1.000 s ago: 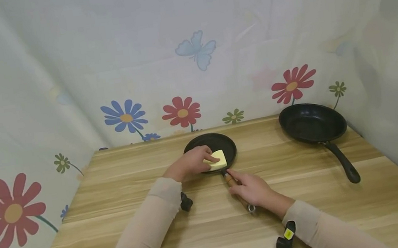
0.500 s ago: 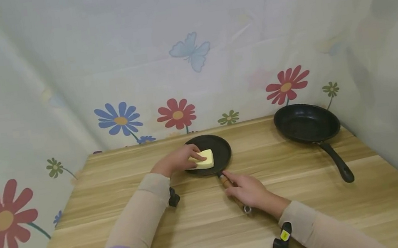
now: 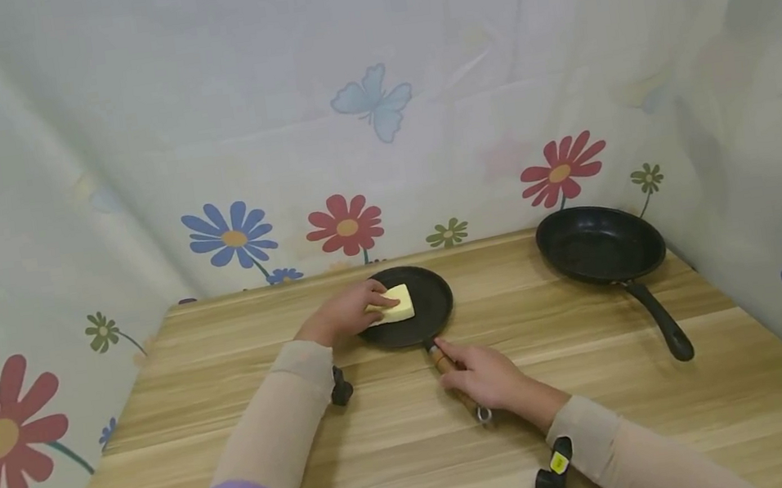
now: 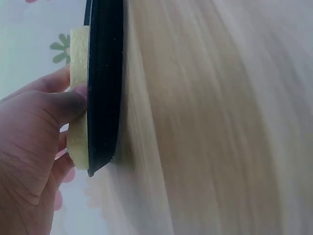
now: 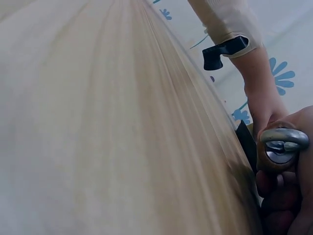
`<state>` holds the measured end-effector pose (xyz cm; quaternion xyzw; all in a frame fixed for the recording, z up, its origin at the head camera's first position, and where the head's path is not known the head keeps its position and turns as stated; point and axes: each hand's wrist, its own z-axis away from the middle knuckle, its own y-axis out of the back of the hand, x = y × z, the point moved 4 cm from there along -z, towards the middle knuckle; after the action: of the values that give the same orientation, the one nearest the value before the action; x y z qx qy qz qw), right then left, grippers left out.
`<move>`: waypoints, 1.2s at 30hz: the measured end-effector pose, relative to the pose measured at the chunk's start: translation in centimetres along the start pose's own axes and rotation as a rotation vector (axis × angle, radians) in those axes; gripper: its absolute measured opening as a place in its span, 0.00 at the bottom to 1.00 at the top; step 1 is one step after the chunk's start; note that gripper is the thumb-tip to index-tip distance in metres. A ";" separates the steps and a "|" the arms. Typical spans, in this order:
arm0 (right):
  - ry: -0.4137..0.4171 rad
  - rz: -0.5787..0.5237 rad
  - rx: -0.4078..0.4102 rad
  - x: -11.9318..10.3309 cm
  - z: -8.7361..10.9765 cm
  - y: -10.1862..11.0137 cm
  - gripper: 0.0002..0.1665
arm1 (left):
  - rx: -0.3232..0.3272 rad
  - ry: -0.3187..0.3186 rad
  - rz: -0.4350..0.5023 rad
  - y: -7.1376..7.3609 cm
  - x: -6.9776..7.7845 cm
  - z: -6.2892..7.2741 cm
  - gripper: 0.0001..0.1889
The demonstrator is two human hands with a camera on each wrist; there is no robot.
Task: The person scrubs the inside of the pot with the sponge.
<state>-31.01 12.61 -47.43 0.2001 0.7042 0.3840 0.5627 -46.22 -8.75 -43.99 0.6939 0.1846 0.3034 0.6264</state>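
A pale yellow sponge (image 3: 399, 305) lies against the inside of a small black frying pan (image 3: 432, 298). My left hand (image 3: 348, 313) grips the sponge, with the thumb on its near side in the left wrist view, where the sponge (image 4: 78, 139) stands a little above the pan's rim (image 4: 105, 88). My right hand (image 3: 488, 375) is wrapped round the pan's wooden handle (image 3: 443, 361). In the right wrist view the curled fingers (image 5: 281, 203) show below the handle's end, which carries a metal hanging ring (image 5: 284, 137).
A larger black frying pan (image 3: 600, 243) stands at the back right of the wood-grain table (image 3: 420, 463), its black handle (image 3: 659, 320) pointing towards the front right. A flower-printed cloth (image 3: 255, 113) hangs behind the table and at its sides.
My left hand has shifted the sponge leftward in the small pan, then slightly away from me. My right hand keeps its hold on the handle. The view has turned slightly.
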 end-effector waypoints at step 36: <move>0.025 -0.011 0.001 -0.1 -0.4 0.0 0.38 | 0.159 0.526 -0.115 0.4 0.8 -2.6 0.17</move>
<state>-31.33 12.46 -47.37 0.1916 0.7124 0.3829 0.5560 -47.37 -6.28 -43.36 0.6265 0.4033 0.4215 0.5169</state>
